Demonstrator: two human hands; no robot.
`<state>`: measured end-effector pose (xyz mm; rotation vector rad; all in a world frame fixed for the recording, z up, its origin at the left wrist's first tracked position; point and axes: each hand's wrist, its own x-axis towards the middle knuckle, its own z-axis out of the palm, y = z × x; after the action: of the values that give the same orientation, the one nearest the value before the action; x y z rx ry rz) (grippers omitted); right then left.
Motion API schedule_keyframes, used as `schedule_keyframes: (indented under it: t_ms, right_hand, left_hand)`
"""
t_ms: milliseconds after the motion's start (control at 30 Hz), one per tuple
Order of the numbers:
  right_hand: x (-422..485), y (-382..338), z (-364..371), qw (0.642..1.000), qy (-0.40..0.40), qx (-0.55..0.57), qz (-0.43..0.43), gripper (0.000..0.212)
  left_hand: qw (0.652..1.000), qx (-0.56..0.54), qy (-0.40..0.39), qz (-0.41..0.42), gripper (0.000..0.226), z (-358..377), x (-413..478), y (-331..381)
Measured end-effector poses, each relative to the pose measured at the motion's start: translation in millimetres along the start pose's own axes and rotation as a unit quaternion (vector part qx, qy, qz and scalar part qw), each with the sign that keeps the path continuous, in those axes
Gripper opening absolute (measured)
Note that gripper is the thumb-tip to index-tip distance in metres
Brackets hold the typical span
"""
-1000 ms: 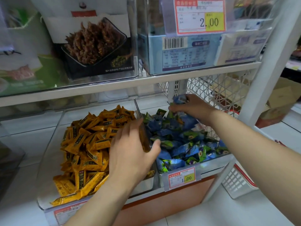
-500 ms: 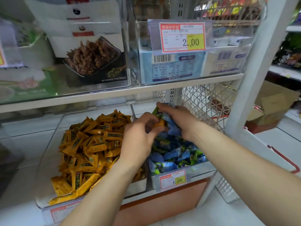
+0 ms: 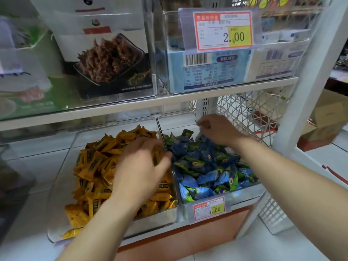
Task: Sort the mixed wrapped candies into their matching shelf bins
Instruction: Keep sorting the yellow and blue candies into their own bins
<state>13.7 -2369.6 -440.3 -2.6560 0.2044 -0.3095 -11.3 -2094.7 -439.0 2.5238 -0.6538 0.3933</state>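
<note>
Left of the clear divider (image 3: 175, 185), yellow candies (image 3: 94, 166) fill one bin; right of it lie blue-green candies (image 3: 203, 166). The blurred left hand (image 3: 139, 166) hovers over the yellow heap, just beside the divider. The right hand (image 3: 216, 129) hangs above the blue pile's rear. Both hands' fingers are curled, but I cannot tell whether they hold anything.

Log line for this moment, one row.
left grip: over orange candy bin, by divider, hold unclear (blur) | right grip: curled above back of blue candy bin, hold unclear
</note>
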Motion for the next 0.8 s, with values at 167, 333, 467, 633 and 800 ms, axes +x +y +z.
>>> schedule_keyframes:
  t_ms: [167, 333, 467, 633, 800]
  right_hand:
    - [32.9, 2.8, 34.9, 0.962, -0.248, -0.105, 0.031, 0.07]
    - [51.5, 13.4, 57.2, 0.947, -0.289, -0.131, 0.054, 0.082]
    - [56.2, 16.8, 65.3, 0.943, -0.312, -0.099, 0.055, 0.07]
    - [58.2, 17.3, 73.4, 0.942, -0.323, -0.078, 0.048, 0.076]
    - [52.1, 17.6, 76.2, 0.941, -0.333, -0.04, 0.039, 0.02]
  left_hand:
    - [1.0, -0.01, -0.025, 0.009, 0.052, 23.0, -7.4, 5.0]
    - [1.0, -0.01, 0.005, 0.008, 0.054, 27.7, -8.7, 3.0]
    - [1.0, -0.019, 0.007, 0.001, 0.058, 31.2, -7.5, 2.5]
    - [1.0, -0.022, 0.009, -0.005, 0.061, 33.9, -6.9, 2.2]
    - [0.999, -0.029, 0.014, -0.003, 0.058, 33.6, -7.9, 1.7]
